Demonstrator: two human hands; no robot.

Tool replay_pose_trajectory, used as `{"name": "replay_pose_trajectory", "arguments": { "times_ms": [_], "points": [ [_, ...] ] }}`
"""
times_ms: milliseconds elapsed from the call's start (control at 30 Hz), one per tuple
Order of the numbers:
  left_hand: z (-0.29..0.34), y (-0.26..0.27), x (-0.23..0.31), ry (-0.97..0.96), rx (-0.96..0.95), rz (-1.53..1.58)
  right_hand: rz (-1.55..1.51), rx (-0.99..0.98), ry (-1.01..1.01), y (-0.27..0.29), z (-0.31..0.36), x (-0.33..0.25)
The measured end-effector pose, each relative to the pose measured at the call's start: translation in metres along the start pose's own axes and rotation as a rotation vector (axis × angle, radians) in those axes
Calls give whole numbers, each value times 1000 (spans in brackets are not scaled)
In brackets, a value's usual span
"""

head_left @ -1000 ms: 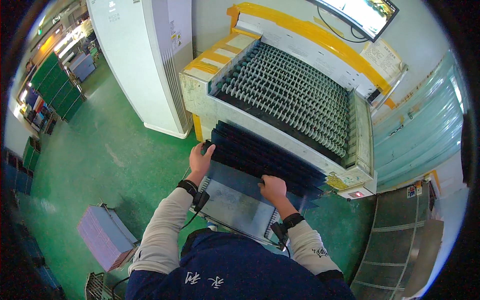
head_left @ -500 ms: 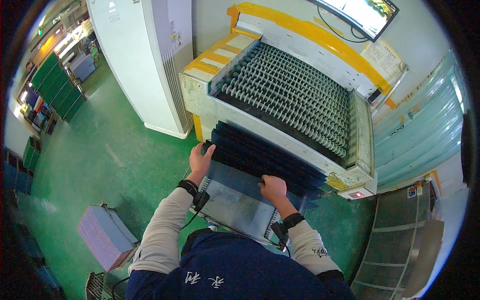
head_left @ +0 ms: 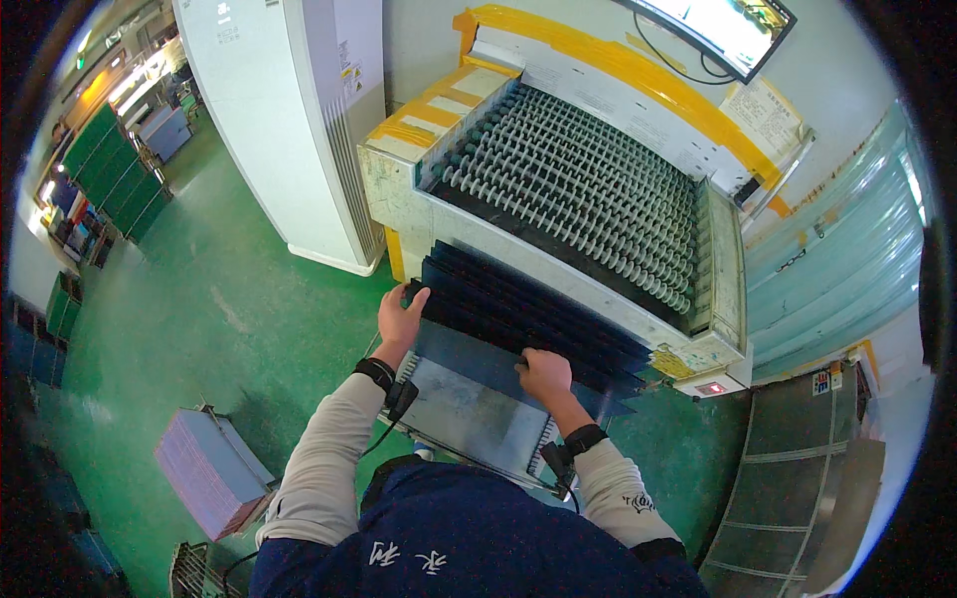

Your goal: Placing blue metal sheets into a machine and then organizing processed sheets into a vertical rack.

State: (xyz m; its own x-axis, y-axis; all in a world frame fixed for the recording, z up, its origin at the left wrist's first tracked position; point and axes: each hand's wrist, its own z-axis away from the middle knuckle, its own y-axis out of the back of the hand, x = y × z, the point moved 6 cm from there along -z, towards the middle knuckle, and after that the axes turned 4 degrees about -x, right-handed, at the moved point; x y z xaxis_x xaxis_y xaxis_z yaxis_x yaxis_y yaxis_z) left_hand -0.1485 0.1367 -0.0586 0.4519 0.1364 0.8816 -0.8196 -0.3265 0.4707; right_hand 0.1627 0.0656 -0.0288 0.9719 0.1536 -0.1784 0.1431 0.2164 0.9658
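Several thin dark panels (head_left: 528,304) stand side by side on edge in a slotted rack (head_left: 469,404), between my body and the roller machine. My left hand (head_left: 401,317) is closed at the left end of a panel near the front of the row, thumb toward me. Further right, my right hand (head_left: 546,377) has its fingers curled over the upper edge of a front panel. The fingertips of both hands are partly hidden. Toothed strips run along the two sides of the rack, and its flat grey base shows nearest me.
Beyond the panels stands the roller conveyor machine (head_left: 568,199), with rows of pale discs and yellow tape. A tall white cabinet unit (head_left: 269,120) is at its left. A stack of pinkish panels (head_left: 211,468) sits at lower left, a grey rack (head_left: 788,478) at right, a monitor (head_left: 718,30) above.
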Motion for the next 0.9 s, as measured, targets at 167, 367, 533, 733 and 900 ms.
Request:
{"name": "replay_pose_trajectory", "arguments": {
  "times_ms": [167,367,533,733,900],
  "points": [
    [0,1,0,7,-3,-4,-13,15,10,2,1,-1],
    [0,0,-2,16,-4,-1,0,9,11,1,1,-2],
    [0,0,-2,0,6,-9,-4,10,7,-1,1,0],
    [2,2,0,6,10,-1,3,2,8,-2,0,0],
    [2,3,2,-28,42,-30,17,-16,15,-4,-1,2]
  ]
}}
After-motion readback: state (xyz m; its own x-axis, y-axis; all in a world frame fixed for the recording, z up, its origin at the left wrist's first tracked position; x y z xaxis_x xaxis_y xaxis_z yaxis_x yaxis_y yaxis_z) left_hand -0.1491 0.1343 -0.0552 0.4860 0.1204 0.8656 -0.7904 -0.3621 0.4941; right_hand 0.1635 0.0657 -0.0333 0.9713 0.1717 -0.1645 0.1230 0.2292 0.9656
